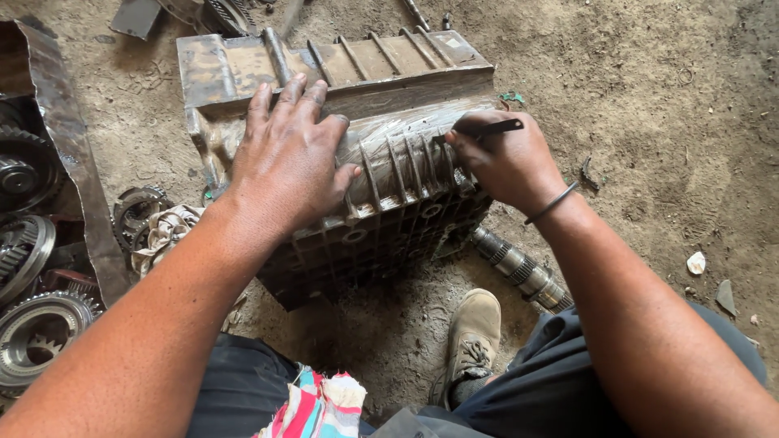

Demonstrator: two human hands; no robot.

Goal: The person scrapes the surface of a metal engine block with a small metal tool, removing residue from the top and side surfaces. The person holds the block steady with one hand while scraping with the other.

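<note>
A large ribbed metal gearbox casing (381, 174), grimy and silver-brown, lies on the dirt floor in front of me. My left hand (288, 154) rests flat on its top left with fingers spread. At the casing's right side, my right hand (503, 162) is closed around a thin dark metal tool (491, 127), whose tip is against the ribs. A dark band sits on my right wrist.
Several toothed gears (36, 324) lie in a rusty metal tray (77, 170) at the left. A splined shaft (523, 272) pokes out under the casing at the right. A dirty rag (166, 231) lies left of the casing. My shoe (471, 337) and a striped cloth (320, 405) are near the bottom.
</note>
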